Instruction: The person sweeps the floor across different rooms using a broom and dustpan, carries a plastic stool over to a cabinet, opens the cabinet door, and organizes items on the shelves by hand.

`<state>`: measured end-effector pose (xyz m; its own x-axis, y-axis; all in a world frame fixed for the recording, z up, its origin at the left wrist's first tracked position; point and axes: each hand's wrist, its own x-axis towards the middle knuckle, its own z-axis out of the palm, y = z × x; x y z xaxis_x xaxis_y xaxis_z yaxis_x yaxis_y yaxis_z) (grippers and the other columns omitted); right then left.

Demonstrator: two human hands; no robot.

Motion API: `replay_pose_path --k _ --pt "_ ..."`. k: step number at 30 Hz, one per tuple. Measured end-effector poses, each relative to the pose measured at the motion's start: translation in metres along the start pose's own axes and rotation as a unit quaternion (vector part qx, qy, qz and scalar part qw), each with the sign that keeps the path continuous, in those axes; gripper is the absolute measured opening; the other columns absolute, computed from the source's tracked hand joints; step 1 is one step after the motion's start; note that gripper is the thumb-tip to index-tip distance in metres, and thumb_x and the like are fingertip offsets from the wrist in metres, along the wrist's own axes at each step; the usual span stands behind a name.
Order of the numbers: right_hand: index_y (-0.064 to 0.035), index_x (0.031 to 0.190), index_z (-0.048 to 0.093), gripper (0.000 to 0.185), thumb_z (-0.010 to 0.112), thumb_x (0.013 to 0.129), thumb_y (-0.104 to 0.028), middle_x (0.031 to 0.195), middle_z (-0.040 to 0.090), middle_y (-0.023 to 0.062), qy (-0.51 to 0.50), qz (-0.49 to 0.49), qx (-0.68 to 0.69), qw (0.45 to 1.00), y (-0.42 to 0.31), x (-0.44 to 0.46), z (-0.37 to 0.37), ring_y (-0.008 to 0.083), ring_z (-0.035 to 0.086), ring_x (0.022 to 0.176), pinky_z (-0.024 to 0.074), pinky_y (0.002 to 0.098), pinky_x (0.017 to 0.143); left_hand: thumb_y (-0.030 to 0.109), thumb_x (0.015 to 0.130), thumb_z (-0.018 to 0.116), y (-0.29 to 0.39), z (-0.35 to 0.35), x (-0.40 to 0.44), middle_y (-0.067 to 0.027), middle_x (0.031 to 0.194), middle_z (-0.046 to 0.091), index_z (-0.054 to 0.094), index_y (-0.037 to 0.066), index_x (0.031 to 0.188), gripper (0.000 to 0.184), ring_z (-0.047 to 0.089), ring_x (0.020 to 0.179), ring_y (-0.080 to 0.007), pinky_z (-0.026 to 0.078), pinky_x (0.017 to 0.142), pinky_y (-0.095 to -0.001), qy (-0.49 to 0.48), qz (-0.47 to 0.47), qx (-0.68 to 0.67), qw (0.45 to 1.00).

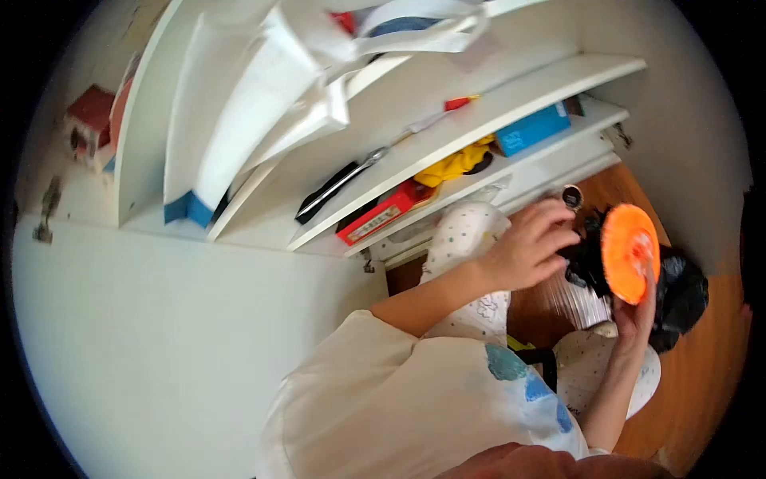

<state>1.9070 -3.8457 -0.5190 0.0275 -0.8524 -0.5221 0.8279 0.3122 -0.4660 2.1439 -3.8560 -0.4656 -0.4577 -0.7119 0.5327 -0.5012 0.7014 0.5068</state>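
Note:
In my right hand (636,315) is an orange round disc (628,247) with a jagged-looking rim and a paler middle, held up on edge by its lower side. My fingers are closed on that lower part, and the thumb lies against the face. My left hand (533,246) hovers to the left of the disc, apart from it, fingers spread and slightly bent with nothing visible in them. Behind the disc sits a black plastic bag (680,299). Under my hands lies a clear-wrapped bundle (573,302), partly hidden and blurred.
A white cabinet has several shelves (550,84) to the front left. They bear a white bag (247,104), a black-handled tool (339,188), a red box (377,217), yellow cloth (455,164) and a blue box (533,130). Wooden floor (710,359) shows at right.

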Motion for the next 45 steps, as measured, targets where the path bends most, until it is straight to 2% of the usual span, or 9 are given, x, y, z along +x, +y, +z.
replay_pose_path --k 7,9,12,14,20,27,31,36,45 --pt "-0.0048 0.107 0.045 0.034 0.051 0.079 -0.023 0.101 0.053 0.0077 0.043 -0.007 0.015 0.999 -0.006 0.008 -0.016 0.0175 0.054 0.087 0.0476 0.0267 0.069 0.003 0.063 0.056 -0.091 -0.156 -0.075 -0.0122 0.091 0.051 0.051 0.004 0.085 0.022 0.048 0.088 -0.0264 0.037 0.077 -0.0347 0.217 -0.113 0.342 0.907" --pt "-0.0058 0.107 0.046 0.033 0.051 0.079 -0.023 0.100 0.054 0.0064 0.054 -0.020 0.005 0.998 -0.004 0.009 -0.014 0.0162 0.055 0.086 0.0475 0.0255 0.067 0.006 0.065 0.055 -0.113 -0.202 -0.112 -0.0145 0.094 0.050 0.052 0.002 0.087 0.023 0.047 0.090 -0.0293 0.037 0.078 -0.0360 0.213 -0.263 0.392 0.856" --pt "-0.0062 0.107 0.045 0.034 0.051 0.079 -0.024 0.100 0.054 0.0055 0.059 -0.012 -0.001 0.998 -0.002 0.013 -0.016 0.0159 0.054 0.086 0.0474 0.0249 0.067 0.020 0.066 0.057 -0.160 -0.251 -0.189 -0.0170 0.096 0.050 0.053 0.001 0.090 0.031 0.046 0.092 -0.0313 0.037 0.079 -0.0370 0.170 -0.353 0.437 0.810" --pt "-0.0063 0.107 0.045 0.034 0.051 0.079 -0.024 0.101 0.054 0.0055 0.058 -0.012 -0.013 0.998 -0.001 0.014 -0.016 0.0159 0.054 0.086 0.0474 0.0245 0.067 0.037 0.063 0.059 -0.173 -0.267 -0.218 -0.0191 0.097 0.050 0.052 0.001 0.096 0.049 0.046 0.093 -0.0313 0.038 0.079 -0.0362 0.006 -0.571 0.435 0.697" --pt "-0.0076 0.108 0.045 0.030 0.045 0.082 -0.022 0.102 0.053 0.0061 0.045 -0.007 -0.019 0.999 -0.003 0.027 -0.038 0.0164 0.055 0.086 0.0481 0.0249 0.069 0.050 0.062 0.056 -0.197 -0.275 -0.226 -0.0161 0.100 0.053 0.049 0.006 0.104 0.062 0.050 0.093 -0.0285 0.039 0.079 -0.0348 -0.099 -0.637 0.313 0.697" --pt "-0.0082 0.109 0.045 0.031 0.046 0.082 -0.022 0.101 0.054 0.0046 0.070 -0.027 -0.032 0.997 0.000 0.019 -0.019 0.0149 0.054 0.088 0.0473 0.0229 0.070 0.043 0.068 0.053 -0.163 -0.253 -0.196 -0.0144 0.098 0.054 0.053 0.005 0.096 0.048 0.049 0.094 -0.0277 0.039 0.077 -0.0347 -0.038 -0.667 0.327 0.669" --pt "-0.0076 0.110 0.044 0.034 0.049 0.080 -0.024 0.104 0.052 0.0045 0.061 -0.024 -0.014 0.998 0.002 0.022 -0.022 0.0148 0.052 0.090 0.0457 0.0217 0.070 0.017 0.072 0.053 -0.168 -0.265 -0.225 -0.0146 0.088 0.056 0.055 0.003 0.088 0.021 0.055 0.079 -0.0244 0.042 0.064 -0.0328 0.116 -0.564 0.357 0.736" --pt "-0.0072 0.108 0.045 0.033 0.049 0.080 -0.024 0.103 0.053 0.0044 0.070 -0.011 -0.029 0.997 -0.002 0.021 -0.027 0.0147 0.053 0.089 0.0465 0.0223 0.069 0.002 0.074 0.047 -0.142 -0.277 -0.207 -0.0036 0.061 0.047 0.051 0.002 0.085 0.012 0.040 0.048 -0.0082 0.032 0.041 -0.0207 0.522 -0.416 0.065 0.742" --pt "-0.0062 0.107 0.045 0.034 0.049 0.080 -0.025 0.098 0.055 0.0059 0.090 -0.016 -0.046 0.995 0.001 0.014 -0.013 0.0153 0.055 0.085 0.0485 0.0229 0.064 0.005 0.078 0.042 -0.041 -0.237 -0.136 -0.0009 0.058 0.038 0.038 0.001 0.097 0.020 0.027 0.044 -0.0071 0.025 0.041 -0.0208 0.675 -0.277 -0.236 0.642"
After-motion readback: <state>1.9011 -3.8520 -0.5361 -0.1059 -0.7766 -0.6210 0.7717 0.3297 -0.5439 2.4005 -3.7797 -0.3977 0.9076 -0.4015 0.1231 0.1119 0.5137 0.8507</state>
